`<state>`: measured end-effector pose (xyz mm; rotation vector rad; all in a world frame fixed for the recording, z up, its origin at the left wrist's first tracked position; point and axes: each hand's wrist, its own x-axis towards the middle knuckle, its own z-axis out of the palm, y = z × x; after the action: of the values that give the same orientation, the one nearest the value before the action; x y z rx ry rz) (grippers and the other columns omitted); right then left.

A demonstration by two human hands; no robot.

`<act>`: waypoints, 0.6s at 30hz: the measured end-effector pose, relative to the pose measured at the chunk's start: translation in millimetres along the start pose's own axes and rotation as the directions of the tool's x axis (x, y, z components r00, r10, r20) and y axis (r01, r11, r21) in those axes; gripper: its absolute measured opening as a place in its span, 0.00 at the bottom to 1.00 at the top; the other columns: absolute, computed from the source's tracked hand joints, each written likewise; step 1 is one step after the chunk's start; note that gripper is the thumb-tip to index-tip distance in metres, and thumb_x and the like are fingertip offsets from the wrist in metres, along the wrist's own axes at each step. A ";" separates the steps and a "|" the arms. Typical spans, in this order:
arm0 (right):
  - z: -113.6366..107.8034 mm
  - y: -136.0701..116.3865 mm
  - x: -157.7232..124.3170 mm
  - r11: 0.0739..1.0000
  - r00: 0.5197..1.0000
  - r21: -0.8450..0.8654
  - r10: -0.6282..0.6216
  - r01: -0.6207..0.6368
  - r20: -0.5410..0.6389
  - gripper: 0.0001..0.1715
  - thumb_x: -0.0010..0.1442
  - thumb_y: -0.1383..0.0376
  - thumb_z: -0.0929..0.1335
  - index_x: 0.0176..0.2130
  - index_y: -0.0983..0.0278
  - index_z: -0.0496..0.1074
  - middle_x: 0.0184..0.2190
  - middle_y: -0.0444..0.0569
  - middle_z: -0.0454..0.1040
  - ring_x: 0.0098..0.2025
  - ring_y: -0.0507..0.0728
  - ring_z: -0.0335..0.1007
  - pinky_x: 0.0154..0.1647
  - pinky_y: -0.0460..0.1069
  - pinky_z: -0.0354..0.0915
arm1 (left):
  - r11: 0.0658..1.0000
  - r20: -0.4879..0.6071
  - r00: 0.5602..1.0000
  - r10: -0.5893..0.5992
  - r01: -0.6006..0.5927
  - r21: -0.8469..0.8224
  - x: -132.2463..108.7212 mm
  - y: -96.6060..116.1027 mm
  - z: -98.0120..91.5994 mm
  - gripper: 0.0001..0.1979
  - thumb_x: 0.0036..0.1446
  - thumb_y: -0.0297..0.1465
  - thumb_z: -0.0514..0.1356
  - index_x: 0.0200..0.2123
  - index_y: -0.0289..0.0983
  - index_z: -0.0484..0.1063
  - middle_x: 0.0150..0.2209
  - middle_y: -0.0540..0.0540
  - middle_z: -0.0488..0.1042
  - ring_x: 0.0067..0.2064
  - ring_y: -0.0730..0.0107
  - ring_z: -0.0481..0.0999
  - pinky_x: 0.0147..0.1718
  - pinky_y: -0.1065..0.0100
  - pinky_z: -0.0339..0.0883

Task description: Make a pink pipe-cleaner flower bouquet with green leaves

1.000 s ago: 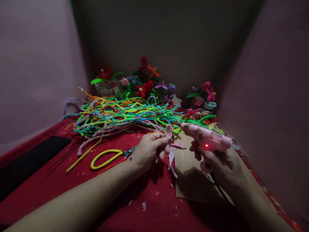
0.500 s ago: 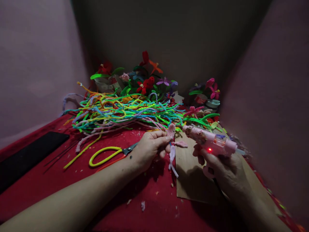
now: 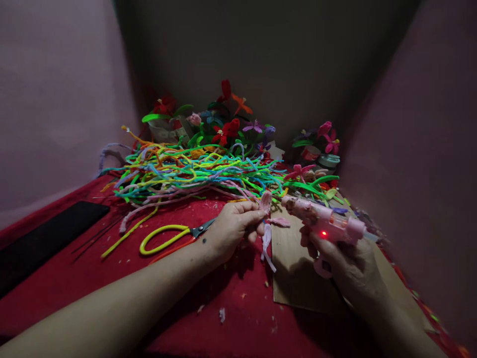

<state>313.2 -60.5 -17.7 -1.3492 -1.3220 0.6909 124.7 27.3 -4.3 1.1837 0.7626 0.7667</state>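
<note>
Pinched between the thumb and fingers of my left hand is a pale pink pipe-cleaner flower, with one petal upright, one pointing right and another hanging down. My right hand is wrapped round a pink hot glue gun whose red light glows. The gun's nozzle points left toward the petals, a short gap away from them. A glue stick juts from the gun's back end. Yellow-handled scissors lie beside my left wrist, partly hidden by it.
A big heap of coloured pipe cleaners spreads across the red cloth. Finished flowers stand behind it. A cardboard sheet lies under the glue gun, and a black flat object is at left.
Both hands hold the same things in nearly the same pose. The whole view has shifted very slightly.
</note>
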 end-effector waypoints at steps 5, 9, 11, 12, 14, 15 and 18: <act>-0.6 1.1 -0.3 1.000 1.000 0.023 0.015 -0.015 0.024 0.13 0.57 0.59 0.67 0.43 0.59 0.70 0.28 0.44 0.71 0.21 0.48 0.63 0.15 0.40 0.58 | 1.000 0.006 1.000 -0.013 0.013 -0.005 0.8 -0.6 -0.1 0.10 0.54 0.33 0.58 0.25 0.34 0.66 0.19 0.53 0.67 0.14 0.86 0.58 0.12 0.80 0.48; -0.6 -0.3 0.5 1.000 1.000 -0.002 -0.002 0.002 0.031 0.13 0.57 0.59 0.67 0.42 0.59 0.71 0.28 0.45 0.71 0.21 0.48 0.63 0.15 0.41 0.58 | 0.999 0.010 0.999 -0.031 0.031 -0.014 0.5 -0.9 -0.7 0.10 0.54 0.34 0.58 0.25 0.34 0.65 0.19 0.54 0.67 0.14 0.86 0.58 0.11 0.80 0.47; -0.4 -3.5 1.2 0.999 0.999 -0.021 -0.028 0.029 0.022 0.14 0.57 0.58 0.67 0.43 0.60 0.71 0.27 0.45 0.70 0.21 0.48 0.62 0.14 0.41 0.58 | 1.000 0.016 1.000 -0.026 0.026 -0.011 0.6 -1.3 -1.4 0.11 0.54 0.34 0.58 0.25 0.34 0.65 0.19 0.53 0.67 0.14 0.86 0.58 0.11 0.80 0.47; -0.4 -5.4 1.4 0.999 0.999 -0.034 -0.041 0.042 0.029 0.16 0.57 0.57 0.66 0.44 0.60 0.71 0.26 0.45 0.70 0.21 0.49 0.62 0.14 0.41 0.58 | 1.000 0.017 1.000 -0.021 0.021 -0.009 0.7 -1.6 -1.7 0.11 0.54 0.35 0.58 0.25 0.34 0.65 0.19 0.53 0.67 0.14 0.86 0.58 0.11 0.79 0.47; -0.5 -8.9 1.8 0.996 0.997 -0.064 -0.060 0.063 0.040 0.18 0.57 0.57 0.66 0.46 0.61 0.71 0.26 0.46 0.70 0.21 0.49 0.62 0.14 0.41 0.58 | 1.000 0.013 1.000 -0.010 0.010 -0.004 1.1 -2.1 -2.1 0.11 0.54 0.35 0.58 0.25 0.34 0.66 0.19 0.53 0.67 0.14 0.86 0.58 0.11 0.79 0.47; -0.6 -10.0 1.8 0.994 0.997 -0.080 -0.067 0.070 0.049 0.18 0.57 0.57 0.66 0.47 0.61 0.70 0.26 0.46 0.70 0.22 0.50 0.63 0.14 0.41 0.59 | 1.000 0.013 1.000 -0.005 0.005 -0.003 1.3 -2.2 -2.1 0.11 0.54 0.35 0.58 0.25 0.34 0.66 0.20 0.53 0.67 0.14 0.86 0.58 0.11 0.79 0.47; -0.9 -10.6 1.1 0.992 0.996 -0.103 -0.072 0.077 0.050 0.19 0.57 0.58 0.66 0.48 0.61 0.70 0.27 0.47 0.69 0.25 0.51 0.65 0.16 0.42 0.61 | 1.000 0.011 1.000 0.006 -0.006 -0.005 1.7 -2.4 -1.8 0.11 0.54 0.36 0.58 0.25 0.34 0.66 0.20 0.53 0.67 0.14 0.85 0.57 0.11 0.79 0.47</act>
<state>311.0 -61.7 -7.3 -1.3669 -1.4553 0.6121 124.4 29.2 -7.2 1.1848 0.7484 0.7660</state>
